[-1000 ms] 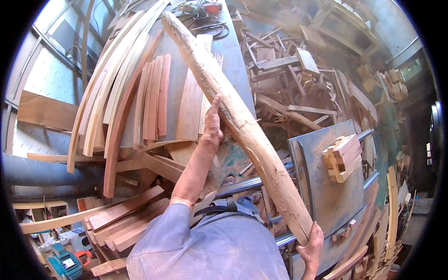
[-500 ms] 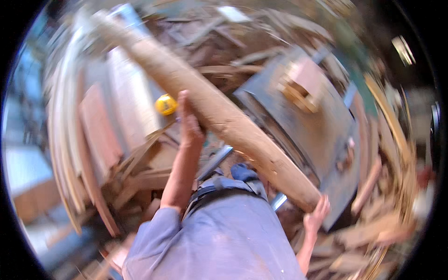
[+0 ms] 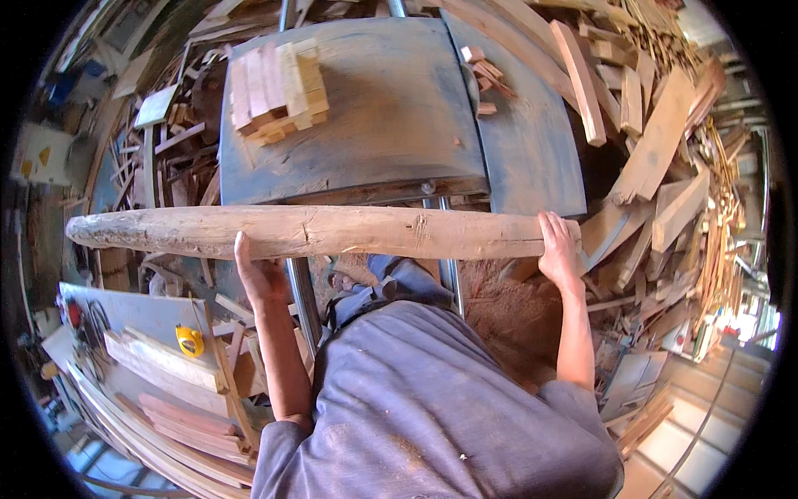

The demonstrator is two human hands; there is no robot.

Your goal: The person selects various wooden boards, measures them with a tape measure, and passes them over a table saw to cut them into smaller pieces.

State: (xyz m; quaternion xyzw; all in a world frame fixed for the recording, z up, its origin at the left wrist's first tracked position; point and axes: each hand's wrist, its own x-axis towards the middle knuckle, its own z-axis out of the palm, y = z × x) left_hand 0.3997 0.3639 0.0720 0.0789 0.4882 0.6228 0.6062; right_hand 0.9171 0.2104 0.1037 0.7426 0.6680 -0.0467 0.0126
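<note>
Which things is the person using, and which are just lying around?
Seems in use:
- log, held up by both hands
- left hand, under it
- right hand, at its right end

Probably just lying around:
- wood blocks on the table
- yellow tape measure
- reddish planks

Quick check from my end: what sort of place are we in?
Probably a woodworking shop: wood pieces heaped around, a dusty blue-grey table, and a long log held in front of it.
</note>
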